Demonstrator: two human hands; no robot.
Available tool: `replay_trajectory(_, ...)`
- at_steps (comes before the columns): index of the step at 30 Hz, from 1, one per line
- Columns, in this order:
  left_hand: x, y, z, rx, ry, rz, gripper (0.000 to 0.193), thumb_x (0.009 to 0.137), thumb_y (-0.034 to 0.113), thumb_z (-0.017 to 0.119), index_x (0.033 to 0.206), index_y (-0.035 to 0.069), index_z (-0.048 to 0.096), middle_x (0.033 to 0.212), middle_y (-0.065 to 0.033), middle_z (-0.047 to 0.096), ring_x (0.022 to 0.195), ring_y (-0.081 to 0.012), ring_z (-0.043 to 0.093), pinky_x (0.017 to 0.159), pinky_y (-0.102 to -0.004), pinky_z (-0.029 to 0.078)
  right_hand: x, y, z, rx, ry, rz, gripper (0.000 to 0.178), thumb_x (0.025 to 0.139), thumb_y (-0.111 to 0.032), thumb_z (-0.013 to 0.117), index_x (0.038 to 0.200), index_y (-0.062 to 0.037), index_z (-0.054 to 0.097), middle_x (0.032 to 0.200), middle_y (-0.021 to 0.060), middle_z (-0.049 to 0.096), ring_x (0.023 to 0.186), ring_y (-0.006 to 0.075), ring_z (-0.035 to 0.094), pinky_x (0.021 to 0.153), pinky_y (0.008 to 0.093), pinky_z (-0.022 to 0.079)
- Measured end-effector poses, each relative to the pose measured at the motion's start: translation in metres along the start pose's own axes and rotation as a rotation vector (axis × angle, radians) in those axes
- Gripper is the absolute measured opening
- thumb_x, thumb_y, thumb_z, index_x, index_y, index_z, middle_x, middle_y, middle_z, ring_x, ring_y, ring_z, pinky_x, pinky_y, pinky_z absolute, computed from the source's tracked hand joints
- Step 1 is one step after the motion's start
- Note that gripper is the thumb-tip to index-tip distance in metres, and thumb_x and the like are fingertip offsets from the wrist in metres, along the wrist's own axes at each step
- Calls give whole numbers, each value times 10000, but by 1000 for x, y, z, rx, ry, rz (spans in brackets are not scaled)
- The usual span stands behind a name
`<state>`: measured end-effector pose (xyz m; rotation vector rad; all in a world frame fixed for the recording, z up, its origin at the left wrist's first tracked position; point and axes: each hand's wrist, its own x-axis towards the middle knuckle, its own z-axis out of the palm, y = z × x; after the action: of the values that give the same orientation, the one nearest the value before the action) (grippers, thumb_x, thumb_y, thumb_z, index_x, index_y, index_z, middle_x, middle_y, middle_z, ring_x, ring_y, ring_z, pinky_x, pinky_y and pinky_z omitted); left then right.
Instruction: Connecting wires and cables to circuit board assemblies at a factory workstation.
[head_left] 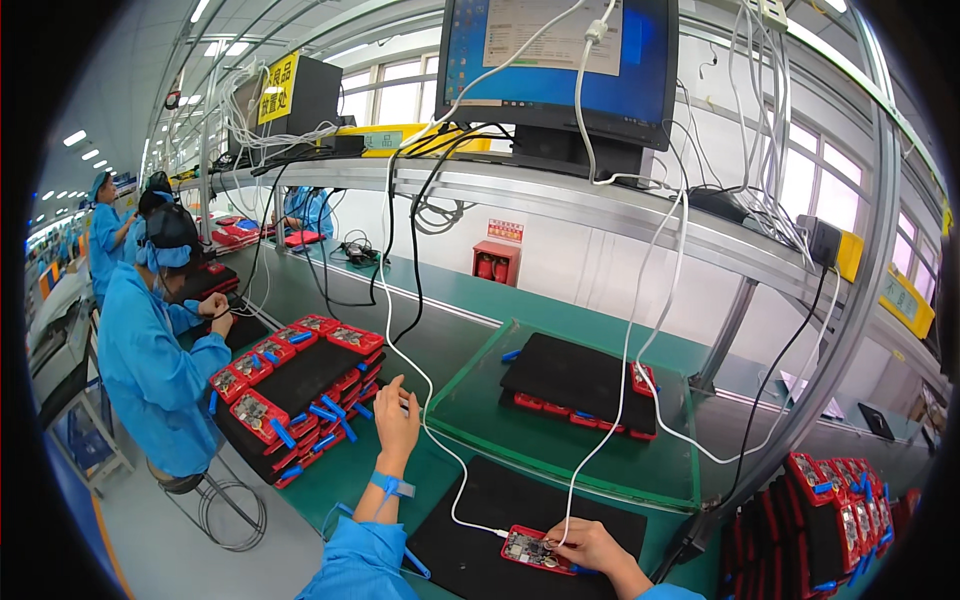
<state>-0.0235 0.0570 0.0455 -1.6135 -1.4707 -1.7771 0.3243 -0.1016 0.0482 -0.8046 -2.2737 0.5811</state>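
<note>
My left hand (pixel 397 418) is raised over the green bench, fingers apart and holding nothing, just right of a stack of red-framed circuit boards (pixel 257 412) with blue tabs. A blue strap (pixel 392 486) circles that wrist. On a black mat (pixel 470 560) in front of me lies a circuit board in a red holder (pixel 527 548). One white cable (pixel 480 524) meets its left end. My right hand (pixel 592 547) is closed at the board's right part, fingertips pinching the end of a second white cable (pixel 572 490); the tip itself is hidden.
A framed green glass panel (pixel 480 440) bears black mats (pixel 565 375) over more red holders. Stacked red-framed boards (pixel 840 500) stand at the right. A monitor (pixel 560 60) sits on the metal shelf (pixel 480 180), with cables hanging down. A co-worker (pixel 165 340) sits at left.
</note>
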Motion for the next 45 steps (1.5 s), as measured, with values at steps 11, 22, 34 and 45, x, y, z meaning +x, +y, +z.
replay_trajectory(11, -9, 2, 4, -199, -76, -176, 376, 823, 19, 630, 1183, 12, 523, 852, -87, 514, 778, -250, 500, 715, -371, 430, 0, -1, 0, 10, 6, -13, 140, 759, -17, 696, 899, -12, 685, 896, 96, 674, 792, 251, 658, 701, 321, 549)
replay_trajectory(22, -9, -2, 3, -143, -50, -199, 349, 799, -15, 609, 1136, 12, 522, 907, -102, 516, 818, -250, 507, 742, -362, 443, 1, -2, -1, -1, 6, -7, 129, 769, -27, 691, 897, -11, 686, 885, 96, 672, 790, 251, 656, 700, 323, 548)
replay_trajectory(34, -11, -6, 3, -71, -15, -148, 424, 754, -77, 616, 1155, 25, 520, 906, -85, 523, 741, -182, 500, 651, -294, 442, 1, -2, 1, 10, 14, -8, 122, 775, -33, 690, 893, -3, 689, 885, 99, 676, 783, 256, 657, 700, 324, 548)
replay_trajectory(45, -11, -10, 3, -98, -57, -215, 377, 758, -51, 599, 1122, 18, 533, 928, -107, 514, 794, -236, 493, 727, -349, 436, 2, 0, 0, 8, 11, -13, 127, 769, -33, 694, 894, -13, 693, 881, 99, 673, 793, 257, 651, 700, 334, 547)
